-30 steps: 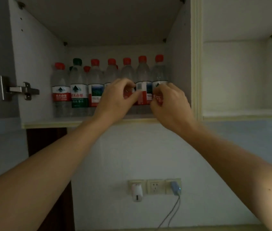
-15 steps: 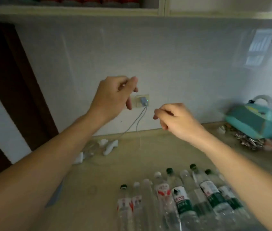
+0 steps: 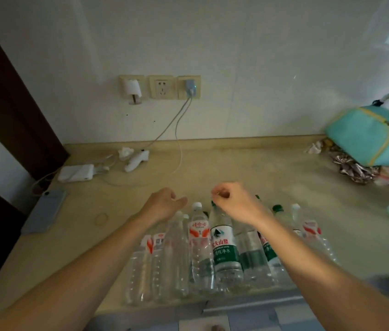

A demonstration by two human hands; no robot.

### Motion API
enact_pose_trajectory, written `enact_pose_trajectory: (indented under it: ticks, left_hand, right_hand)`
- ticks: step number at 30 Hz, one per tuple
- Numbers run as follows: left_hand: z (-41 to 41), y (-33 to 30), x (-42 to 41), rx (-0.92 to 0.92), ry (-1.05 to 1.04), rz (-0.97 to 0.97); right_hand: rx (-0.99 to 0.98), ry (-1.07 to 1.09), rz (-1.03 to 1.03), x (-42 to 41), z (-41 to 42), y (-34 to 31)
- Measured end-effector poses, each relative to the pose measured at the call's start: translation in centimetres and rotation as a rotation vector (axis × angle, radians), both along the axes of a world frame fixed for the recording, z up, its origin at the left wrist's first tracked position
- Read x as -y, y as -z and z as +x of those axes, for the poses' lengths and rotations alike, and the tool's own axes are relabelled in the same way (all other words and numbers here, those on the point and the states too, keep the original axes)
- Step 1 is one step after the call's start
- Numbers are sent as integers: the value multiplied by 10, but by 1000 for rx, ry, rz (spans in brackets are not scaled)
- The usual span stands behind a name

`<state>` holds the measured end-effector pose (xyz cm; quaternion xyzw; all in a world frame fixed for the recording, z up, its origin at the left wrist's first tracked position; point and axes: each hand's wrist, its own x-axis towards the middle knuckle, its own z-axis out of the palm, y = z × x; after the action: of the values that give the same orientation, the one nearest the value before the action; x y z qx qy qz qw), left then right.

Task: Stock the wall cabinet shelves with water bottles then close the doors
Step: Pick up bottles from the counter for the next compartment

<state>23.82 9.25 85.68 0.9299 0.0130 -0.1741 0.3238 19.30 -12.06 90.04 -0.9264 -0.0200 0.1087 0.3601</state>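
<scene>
Several clear plastic water bottles stand in a row at the front edge of the beige counter [image 3: 236,168]. One has a white cap and a red label [image 3: 197,229]; beside it is a green-labelled bottle [image 3: 225,246]. My left hand [image 3: 165,204] hovers just above the left bottles with fingers loosely curled, holding nothing. My right hand [image 3: 234,199] hangs over the middle bottles, fingers curled in with thumb and forefinger close together, right beside a green cap, gripping nothing that I can see. The wall cabinet is out of view.
A teal bag [image 3: 367,139] lies on crumpled foil [image 3: 353,167] at the right. Wall sockets [image 3: 162,87] feed cables down to a white charger block [image 3: 76,173] and a white handheld device [image 3: 136,161]. A blue-grey flat slab [image 3: 45,211] lies at the left edge.
My view has swung down from the cabinet shelf to the counter. Both hands left the shelved bottles and dropped to just above the row of bottles on the counter.
</scene>
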Motion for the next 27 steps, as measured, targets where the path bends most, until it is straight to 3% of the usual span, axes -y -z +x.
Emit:
enact_pose_trajectory:
  ticks: [5,8,14,16,19,24,27]
  left_hand:
    - [7,36,4,-168,-113,39]
    - [4,42,7,-205,-204,19]
    - [3,47,9,-246,-204,10]
    - [4,47,3,-263,-190,-94]
    - [9,37,-15,-313,-149,-399]
    - [38,14,-40,-255,-83,-555]
    - [62,-6,-44,-155,-102,-656]
  right_hand:
    - [-44,-163,-250,-13,55,49]
    - [-179,-257,-385,-23,76,75]
    - [-345,-258,-338,-39,97,94]
    - [-384,-254,-235,-38,101,87]
    - [-362,-269,-131,-36,102,70]
    - [-343,-290,-196,-31,106,20]
    - [-206,-246,-159,-24,114,-15]
